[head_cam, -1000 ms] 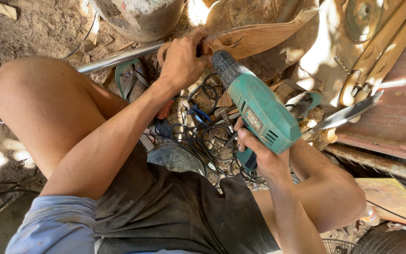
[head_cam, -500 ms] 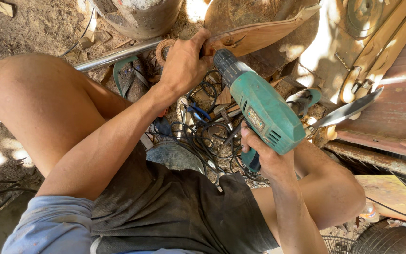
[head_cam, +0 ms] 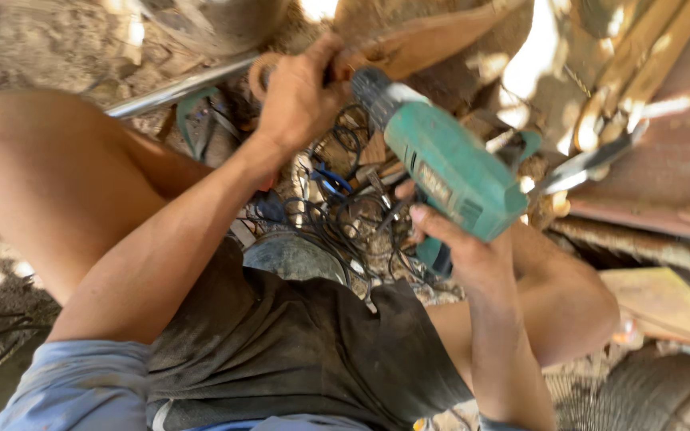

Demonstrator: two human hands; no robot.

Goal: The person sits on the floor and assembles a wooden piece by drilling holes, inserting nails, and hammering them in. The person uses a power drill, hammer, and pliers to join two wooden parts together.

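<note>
- Against the two pictures before, the green drill (head_cam: pixel 450 172) sat a little lower and more level, its nose against the wooden piece (head_cam: pixel 429 44): the drilling looked under way.
- The right hand (head_cam: pixel 461 251) was wrapped round its grip; the left hand (head_cam: pixel 297 96) was clamped on the wood.
- A pale label strip (head_cam: pixel 434 185) lay along the drill's side.
- No packages or signs showed.

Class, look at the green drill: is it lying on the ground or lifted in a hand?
Lifted. The right hand holds the green drill by its handle above the tangled cables, chuck pointing toward the left hand.
</note>
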